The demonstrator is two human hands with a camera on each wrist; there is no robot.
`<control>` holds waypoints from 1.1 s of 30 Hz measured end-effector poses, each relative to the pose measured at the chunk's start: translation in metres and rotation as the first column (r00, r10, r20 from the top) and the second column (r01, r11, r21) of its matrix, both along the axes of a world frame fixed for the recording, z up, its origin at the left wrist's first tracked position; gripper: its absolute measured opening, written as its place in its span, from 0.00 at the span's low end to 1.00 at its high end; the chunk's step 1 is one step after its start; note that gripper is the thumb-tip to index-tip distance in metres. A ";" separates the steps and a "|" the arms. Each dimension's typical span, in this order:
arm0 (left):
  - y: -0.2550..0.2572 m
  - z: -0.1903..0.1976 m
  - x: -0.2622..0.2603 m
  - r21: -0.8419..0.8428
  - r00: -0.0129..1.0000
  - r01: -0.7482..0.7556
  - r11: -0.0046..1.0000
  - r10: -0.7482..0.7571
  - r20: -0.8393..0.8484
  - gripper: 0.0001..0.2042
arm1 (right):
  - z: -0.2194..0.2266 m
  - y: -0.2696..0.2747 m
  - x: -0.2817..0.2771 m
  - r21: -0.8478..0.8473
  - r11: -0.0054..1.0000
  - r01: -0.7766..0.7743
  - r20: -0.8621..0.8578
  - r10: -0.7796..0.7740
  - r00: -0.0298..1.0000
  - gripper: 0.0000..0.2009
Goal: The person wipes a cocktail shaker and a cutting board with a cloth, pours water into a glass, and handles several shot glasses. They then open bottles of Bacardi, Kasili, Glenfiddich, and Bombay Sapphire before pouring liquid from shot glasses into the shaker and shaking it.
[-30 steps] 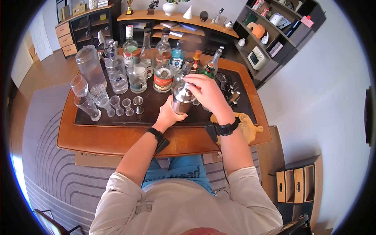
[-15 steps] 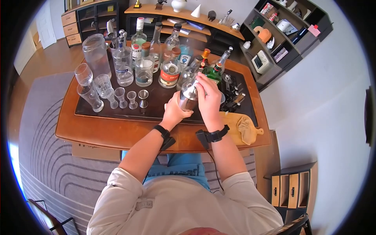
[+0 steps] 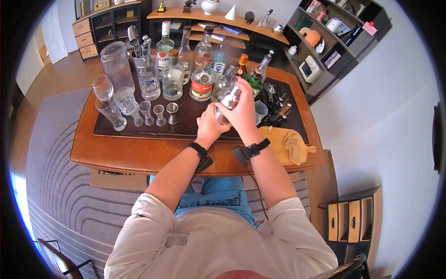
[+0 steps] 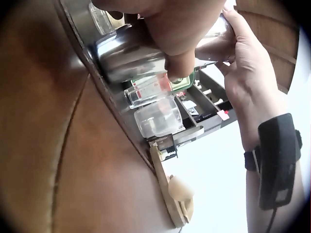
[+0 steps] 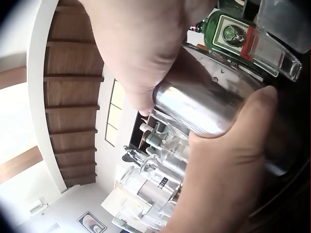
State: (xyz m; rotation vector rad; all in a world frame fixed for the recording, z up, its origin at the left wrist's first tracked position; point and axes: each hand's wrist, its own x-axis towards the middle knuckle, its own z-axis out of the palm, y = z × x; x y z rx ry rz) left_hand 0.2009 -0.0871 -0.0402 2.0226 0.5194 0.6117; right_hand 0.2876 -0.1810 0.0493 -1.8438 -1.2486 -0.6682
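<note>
Both hands hold a shiny metal cocktail shaker [image 3: 229,99] over the near middle of the table. My left hand [image 3: 211,124] grips its lower body, fingers and thumb curled round the metal. Higher up, my right hand [image 3: 242,108] wraps round the shaker's top part, covering much of it. In the right wrist view the shaker's steel body [image 5: 194,109] shows between the two hands, tilted, with a few drops on its surface. A green-labelled bottle [image 5: 233,36] stands just beyond it. Several clear bottles, one with a red label [image 3: 201,89], stand behind the shaker.
At the left stand a large clear jar [image 3: 116,67], drinking glasses [image 3: 111,114] and a metal jigger [image 3: 172,113] beside small glasses. On the right are a plastic cup [image 3: 261,111], dark bar tools [image 3: 278,106] and a wooden board [image 3: 276,142] with a crumpled cloth [image 3: 293,145].
My right hand has moved from the shaker's cap to wrap round its upper part. The left hand keeps its hold, and the shaker has shifted slightly right and leans more.
</note>
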 end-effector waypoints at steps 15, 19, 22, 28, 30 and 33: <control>0.035 -0.042 0.013 -0.030 0.974 0.203 0.979 -0.198 0.113 0.48 | 0.020 0.008 -0.034 -0.063 0.998 0.030 -0.078 -0.035 0.996 0.44; 0.029 -0.017 -0.024 -0.191 0.909 0.391 0.900 -0.345 0.234 0.44 | -0.007 -0.022 -0.038 0.097 0.994 0.055 -0.187 -0.037 0.982 0.44; 0.032 -0.009 -0.065 -0.534 0.927 0.363 0.764 -0.236 0.292 0.39 | -0.011 -0.028 -0.037 0.153 0.988 0.036 -0.142 -0.014 0.990 0.45; 0.053 0.014 -0.089 -0.981 0.987 0.152 0.123 -0.068 0.144 0.51 | 0.037 0.002 -0.041 0.154 0.971 -0.184 -0.188 0.212 0.959 0.46; 0.062 0.028 -0.085 -0.983 0.983 0.170 0.069 -0.079 0.165 0.53 | 0.051 0.009 -0.037 0.206 0.954 -0.216 -0.179 0.254 0.950 0.47; 0.067 0.044 -0.086 -0.959 0.958 0.275 0.062 -0.104 0.268 0.51 | 0.058 0.002 -0.031 0.342 0.914 -0.218 -0.291 0.324 0.900 0.49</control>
